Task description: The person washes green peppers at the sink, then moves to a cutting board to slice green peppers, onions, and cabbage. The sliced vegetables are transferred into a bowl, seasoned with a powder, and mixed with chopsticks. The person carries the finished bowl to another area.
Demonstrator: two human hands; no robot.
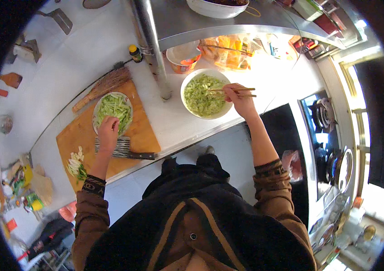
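A pair of wooden chopsticks (248, 95) is held in my right hand (237, 98), their tips in shredded green vegetable (202, 93) that fills a large white bowl (184, 101). My left hand (108, 130) is over the near part of a patterned oval plate (94, 115) heaped with cut pale green strips (114, 108); its fingers are bent together, and whether they pinch a strip cannot be told. The plate rests on a wooden cutting board (144, 125). A cleaver (121, 148) with a dark handle lies beside it, partly under my left wrist. Chopped scallion (76, 164) lies at the board's left.
A metal post (154, 61) rises between plate and bowl, near a straw brush (105, 86) and a small yellow-capped bottle (135, 53). Behind the bowl stand a plastic tub (183, 61) and orange packages (227, 50) under a steel shelf (246, 30). A gas stove (324, 135) is at right.
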